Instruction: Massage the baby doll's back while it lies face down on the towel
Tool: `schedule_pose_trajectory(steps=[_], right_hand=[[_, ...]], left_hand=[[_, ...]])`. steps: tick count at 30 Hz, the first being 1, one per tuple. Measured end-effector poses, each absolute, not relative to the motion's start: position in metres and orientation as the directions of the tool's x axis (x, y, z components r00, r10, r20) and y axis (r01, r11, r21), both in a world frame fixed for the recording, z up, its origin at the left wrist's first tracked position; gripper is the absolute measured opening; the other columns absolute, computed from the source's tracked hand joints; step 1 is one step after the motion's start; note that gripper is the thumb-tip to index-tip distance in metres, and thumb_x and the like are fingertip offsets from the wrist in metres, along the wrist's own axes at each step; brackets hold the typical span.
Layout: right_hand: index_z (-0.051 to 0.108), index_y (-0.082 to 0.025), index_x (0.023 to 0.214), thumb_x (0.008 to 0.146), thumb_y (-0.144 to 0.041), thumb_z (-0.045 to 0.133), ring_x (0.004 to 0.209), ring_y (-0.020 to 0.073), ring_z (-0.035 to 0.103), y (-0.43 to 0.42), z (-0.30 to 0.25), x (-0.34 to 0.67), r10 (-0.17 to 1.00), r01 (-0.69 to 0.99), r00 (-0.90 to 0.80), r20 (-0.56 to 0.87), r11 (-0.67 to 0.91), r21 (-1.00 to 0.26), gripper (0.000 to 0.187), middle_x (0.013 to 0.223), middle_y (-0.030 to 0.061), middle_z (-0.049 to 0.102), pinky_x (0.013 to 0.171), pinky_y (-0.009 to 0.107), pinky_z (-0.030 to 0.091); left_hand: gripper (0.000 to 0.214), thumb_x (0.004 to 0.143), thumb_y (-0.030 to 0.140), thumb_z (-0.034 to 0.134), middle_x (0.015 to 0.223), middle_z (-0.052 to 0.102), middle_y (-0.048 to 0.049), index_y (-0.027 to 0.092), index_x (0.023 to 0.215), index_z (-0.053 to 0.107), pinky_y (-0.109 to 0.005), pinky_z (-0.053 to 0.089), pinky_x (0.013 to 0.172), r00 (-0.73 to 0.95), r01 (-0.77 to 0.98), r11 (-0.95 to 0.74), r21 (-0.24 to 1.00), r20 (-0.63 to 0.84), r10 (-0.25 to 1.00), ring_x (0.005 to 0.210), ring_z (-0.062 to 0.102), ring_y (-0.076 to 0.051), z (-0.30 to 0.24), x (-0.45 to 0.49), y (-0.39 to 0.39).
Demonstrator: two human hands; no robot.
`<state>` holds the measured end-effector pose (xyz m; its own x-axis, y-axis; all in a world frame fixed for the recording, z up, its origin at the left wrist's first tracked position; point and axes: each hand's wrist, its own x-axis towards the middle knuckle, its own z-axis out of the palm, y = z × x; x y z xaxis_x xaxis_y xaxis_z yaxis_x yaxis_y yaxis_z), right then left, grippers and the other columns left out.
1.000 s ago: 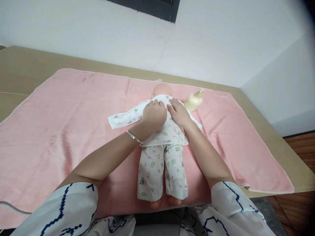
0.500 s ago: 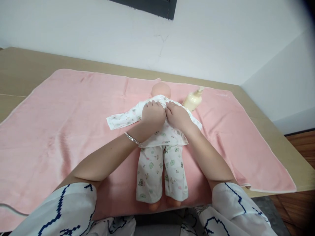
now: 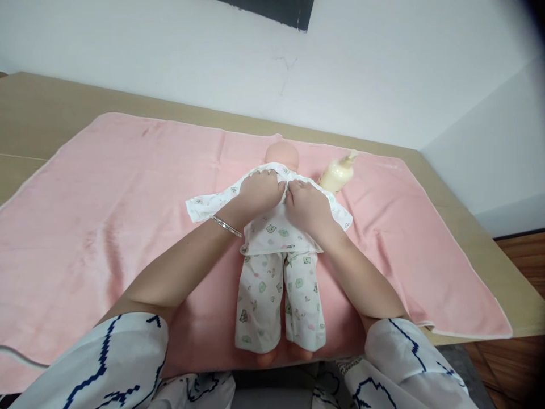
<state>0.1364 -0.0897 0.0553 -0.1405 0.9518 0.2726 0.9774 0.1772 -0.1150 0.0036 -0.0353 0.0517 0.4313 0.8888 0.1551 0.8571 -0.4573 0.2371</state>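
Note:
A baby doll lies lengthwise in front of me, its bald head away from me and its feet toward me. No face shows from here. It wears a white printed shirt with sleeves spread sideways, and matching trousers. My left hand, with a silver bangle at the wrist, is closed on the shirt at the upper body. Beside it, my right hand is closed on the same cloth, fingers curled inward. The hands nearly meet below the doll's neck; my fingertips are partly hidden.
A cream pump bottle leans tilted on the pink blanket, right of the doll's head. Beneath is a wooden table against a white wall. A grey cord-like line shows at the lower left.
My left hand has shifted slightly outward and its fingers have turned toward the middle. My right hand has changed its angle a little. The whole view has tilted slightly.

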Motion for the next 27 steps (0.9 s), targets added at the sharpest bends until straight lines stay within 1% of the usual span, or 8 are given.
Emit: schedule_pose_trajectory(steps=[2, 4, 7, 10, 16, 19, 23, 27], right_hand=[[0.066, -0.016, 0.099, 0.099, -0.024, 0.031, 0.103, 0.0310, 0.066, -0.085, 0.055, 0.142, 0.959, 0.969, -0.138, 0.247, 0.183, -0.168, 0.036, 0.107, 0.0155, 0.074, 0.095, 0.042, 0.048], [0.066, -0.016, 0.107, 0.100, -0.027, 0.030, 0.112, 0.0309, 0.064, -0.074, 0.049, 0.153, 0.958, 0.941, -0.153, 0.241, 0.216, -0.262, 0.038, 0.117, 0.0153, 0.072, 0.103, 0.046, 0.046], [0.057, -0.013, 0.134, 0.101, -0.033, 0.029, 0.138, 0.0313, 0.049, -0.058, 0.037, 0.164, 0.953, 0.892, -0.160, 0.259, 0.251, -0.376, 0.047, 0.146, 0.0165, 0.057, 0.119, 0.054, 0.032], [0.047, -0.008, 0.145, 0.100, -0.033, 0.027, 0.147, 0.0321, 0.039, -0.054, 0.028, 0.165, 0.959, 0.894, -0.129, 0.254, 0.223, -0.389, 0.055, 0.154, 0.0171, 0.048, 0.123, 0.058, 0.024], [0.045, -0.003, 0.147, 0.101, -0.030, 0.023, 0.148, 0.0341, 0.039, -0.058, 0.026, 0.160, 0.964, 0.916, -0.113, 0.242, 0.195, -0.351, 0.057, 0.154, 0.0173, 0.048, 0.124, 0.056, 0.023], [0.047, -0.005, 0.145, 0.101, -0.029, 0.024, 0.145, 0.0332, 0.043, -0.057, 0.028, 0.160, 0.962, 0.930, -0.110, 0.251, 0.189, -0.316, 0.055, 0.151, 0.0171, 0.052, 0.122, 0.054, 0.028], [0.055, -0.012, 0.136, 0.101, -0.031, 0.029, 0.125, 0.0344, 0.059, -0.057, 0.033, 0.158, 0.962, 0.947, -0.083, 0.259, 0.157, -0.279, 0.048, 0.134, 0.0171, 0.066, 0.103, 0.050, 0.048], [0.060, -0.015, 0.129, 0.100, -0.032, 0.031, 0.111, 0.0351, 0.065, -0.057, 0.034, 0.158, 0.959, 0.961, -0.067, 0.274, 0.136, -0.239, 0.044, 0.120, 0.0158, 0.072, 0.092, 0.049, 0.052]], left_hand=[[0.038, 0.099, 0.026, 0.041, 0.117, 0.067, -0.0261, 0.001, 0.121, 0.060, -0.044, 0.049, 0.091, 0.404, 0.897, -0.421, 0.135, 0.135, 0.905, 0.111, 0.063, -0.037, 0.056, 0.010, -0.050], [0.040, 0.094, 0.020, 0.048, 0.122, 0.064, -0.0280, -0.001, 0.127, 0.056, -0.044, 0.047, 0.096, 0.372, 0.921, -0.380, 0.085, 0.093, 0.924, 0.117, 0.061, -0.037, 0.058, 0.017, -0.062], [0.041, 0.093, 0.019, 0.047, 0.132, 0.060, -0.0251, 0.005, 0.131, 0.055, -0.044, 0.042, 0.104, 0.366, 0.918, -0.375, 0.131, 0.089, 0.926, 0.125, 0.056, -0.035, 0.055, 0.022, -0.064], [0.043, 0.097, 0.023, 0.040, 0.139, 0.056, -0.0239, 0.006, 0.135, 0.052, -0.049, 0.039, 0.109, 0.355, 0.897, -0.386, 0.214, 0.170, 0.919, 0.131, 0.050, -0.036, 0.048, 0.022, -0.054], [0.048, 0.098, 0.028, 0.037, 0.135, 0.059, -0.0243, 0.000, 0.133, 0.052, -0.054, 0.037, 0.110, 0.321, 0.892, -0.383, 0.238, 0.261, 0.910, 0.130, 0.051, -0.039, 0.038, 0.021, -0.045], [0.048, 0.098, 0.029, 0.037, 0.134, 0.060, -0.0246, 0.000, 0.133, 0.053, -0.056, 0.037, 0.110, 0.315, 0.896, -0.378, 0.231, 0.269, 0.910, 0.130, 0.051, -0.040, 0.037, 0.024, -0.046], [0.047, 0.098, 0.028, 0.036, 0.131, 0.062, -0.0250, 0.000, 0.131, 0.055, -0.059, 0.038, 0.109, 0.308, 0.894, -0.377, 0.242, 0.279, 0.910, 0.127, 0.053, -0.041, 0.034, 0.026, -0.046], [0.047, 0.097, 0.028, 0.038, 0.133, 0.061, -0.0248, 0.001, 0.132, 0.055, -0.062, 0.037, 0.110, 0.301, 0.873, -0.399, 0.279, 0.334, 0.893, 0.128, 0.053, -0.041, 0.023, 0.023, -0.043]])
